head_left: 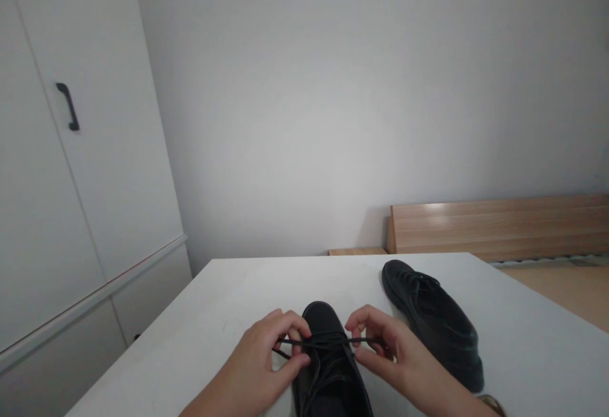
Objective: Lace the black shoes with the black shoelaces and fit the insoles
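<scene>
A black lace-up shoe (324, 320) lies on the white table with its toe pointing away from me. My left hand (266, 360) is at its left side, fingers closed on a black shoelace (328, 341). On the right side, my right hand (380, 344) grips the lace too, its fingers curled. The lace runs taut across the shoe's tongue between both hands, and the strands over the eyelets overlap. Further right sits a second black shoe (435, 322), its lace lying over the opening; neither hand touches it.
The white table (238, 284) spreads out around the shoes. A white cabinet (109, 150) with a dark handle (68, 106) stands at the left. Behind the table rise a pale wall (309, 99) and, at the right, a wooden headboard (499, 230).
</scene>
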A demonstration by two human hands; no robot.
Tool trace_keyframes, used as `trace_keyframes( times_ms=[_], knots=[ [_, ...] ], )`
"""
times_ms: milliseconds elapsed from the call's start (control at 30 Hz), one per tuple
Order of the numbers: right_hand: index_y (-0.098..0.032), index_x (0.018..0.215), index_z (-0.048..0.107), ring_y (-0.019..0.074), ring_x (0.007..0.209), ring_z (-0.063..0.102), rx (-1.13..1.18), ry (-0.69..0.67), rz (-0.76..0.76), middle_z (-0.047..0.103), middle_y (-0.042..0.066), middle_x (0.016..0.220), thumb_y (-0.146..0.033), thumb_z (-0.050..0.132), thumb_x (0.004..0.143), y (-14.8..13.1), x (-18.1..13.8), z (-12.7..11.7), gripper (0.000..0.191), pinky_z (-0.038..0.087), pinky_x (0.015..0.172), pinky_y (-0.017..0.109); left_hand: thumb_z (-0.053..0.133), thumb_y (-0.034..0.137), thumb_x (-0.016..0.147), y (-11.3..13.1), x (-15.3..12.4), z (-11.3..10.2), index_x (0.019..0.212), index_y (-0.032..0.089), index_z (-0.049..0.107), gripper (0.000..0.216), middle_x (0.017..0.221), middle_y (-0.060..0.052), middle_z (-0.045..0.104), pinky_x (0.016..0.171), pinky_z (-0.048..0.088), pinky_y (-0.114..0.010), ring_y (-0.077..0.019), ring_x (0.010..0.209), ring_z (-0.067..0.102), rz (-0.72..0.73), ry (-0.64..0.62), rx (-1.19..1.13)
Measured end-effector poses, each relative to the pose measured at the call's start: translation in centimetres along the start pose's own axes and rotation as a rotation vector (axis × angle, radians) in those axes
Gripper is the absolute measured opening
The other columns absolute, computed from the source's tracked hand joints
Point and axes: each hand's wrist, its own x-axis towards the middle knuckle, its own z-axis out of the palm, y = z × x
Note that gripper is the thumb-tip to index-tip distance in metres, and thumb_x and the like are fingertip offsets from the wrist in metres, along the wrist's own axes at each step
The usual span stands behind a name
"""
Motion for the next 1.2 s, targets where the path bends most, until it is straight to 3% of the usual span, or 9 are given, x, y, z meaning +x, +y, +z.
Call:
trace_keyframes(
  times_ms=[167,367,467,600,700,833,933,1000,1200],
  knots=[
    [-0.021,0.095,0.067,0.0236,0.087,0.062,-0.163,-0.043,-0.013,0.068,0.005,0.09,-0.03,0.065,0.082,-0.7,-0.3,-0.3,0.016,0.045,0.078,0.037,0.06,0.023,0.085,-0.1,0.0,-0.6,0.098,0.02,0.06,0.014,0.086,-0.001,0.061,0.078,0.04,-0.029,-0.0193,0.085,0.058,-0.011,0.023,-0.151],
    [-0.023,0.093,0.068,0.0278,0.093,0.061,-0.419,0.337,-0.173,0.068,0.006,0.092,-0.024,0.057,0.08,0.8,-0.1,-0.8,0.017,0.042,0.09,0.047,0.063,0.041,0.091,-1.5,0.2,-0.9,0.104,0.02,0.052,0.027,0.079,0.001,0.061,0.078,0.041,-0.028,-0.0157,0.08,0.056,0.011,0.013,-0.606],
    [-0.022,0.091,0.064,0.0266,0.091,0.064,-0.193,0.456,-0.126,0.069,0.006,0.089,-0.029,0.059,0.08,1.2,0.2,-1.1,0.014,0.046,0.086,0.043,0.064,0.043,0.092,-1.7,0.2,-0.6,0.104,0.02,0.052,0.029,0.068,0.003,0.058,0.079,0.048,-0.031,-0.0144,0.071,0.058,0.002,0.023,-0.841],
    [-0.023,0.093,0.059,0.0141,0.056,0.06,0.334,0.405,-0.012,0.06,-0.004,0.062,-0.031,0.066,0.078,0.7,0.1,-0.9,0.019,0.045,0.055,0.025,0.072,0.041,0.086,-1.7,0.1,-0.6,0.1,0.021,0.058,0.028,0.064,0.006,0.046,0.045,0.043,-0.02,-0.0083,0.049,0.044,0.005,0.057,-1.05],
    [-0.023,0.091,0.059,0.0047,0.034,0.029,0.624,0.185,0.062,0.039,-0.011,0.049,-0.033,0.071,0.077,-0.2,-0.5,-0.8,0.02,0.019,0.035,0.019,0.071,0.048,0.086,-1.9,-0.2,-0.7,0.089,0.018,0.066,0.03,0.056,0.005,0.046,0.04,0.033,-0.016,-0.0064,0.044,0.038,0.09,-0.021,-1.033],
    [-0.016,0.088,0.067,0.0044,0.038,0.026,0.588,-0.111,-0.011,0.048,-0.005,0.051,-0.056,0.06,0.086,-0.9,-1.1,-1.0,0.041,0.016,0.04,0.023,0.053,0.069,0.088,-1.9,-0.6,-0.6,0.074,0.012,0.076,0.063,0.055,-0.002,0.052,0.049,0.038,-0.02,-0.0087,0.048,0.049,0.2,-0.02,-0.844],
    [-0.014,0.086,0.07,0.0062,0.04,0.02,0.423,0.034,-0.043,0.036,-0.008,0.04,-0.061,0.048,0.093,-0.3,-0.7,-0.9,0.052,0.016,0.044,0.025,0.05,0.073,0.087,-1.6,-0.8,-0.2,0.076,0.011,0.076,0.068,0.056,-0.005,0.058,0.045,0.039,-0.021,-0.0103,0.045,0.052,0.145,-0.003,-0.788],
    [-0.015,0.082,0.068,0.0065,0.04,0.021,0.266,0.124,0.026,0.033,-0.009,0.04,-0.062,0.053,0.09,0.6,-0.2,-0.6,0.05,0.016,0.045,0.025,0.051,0.073,0.085,-1.4,-0.8,0.1,0.079,0.012,0.072,0.065,0.052,-0.004,0.058,0.038,0.036,-0.019,-0.0094,0.038,0.048,0.061,0.004,-0.764],
    [-0.015,0.084,0.067,0.009,0.049,0.035,-0.062,0.068,0.105,0.051,-0.001,0.066,-0.058,0.064,0.081,2.6,0.8,0.9,0.043,0.025,0.043,0.024,0.06,0.066,0.082,-1.6,0.4,1.3,0.078,0.016,0.059,0.05,0.054,0.002,0.053,0.036,0.039,-0.018,-0.0098,0.039,0.048,-0.131,0.057,-0.497]
  ],
)
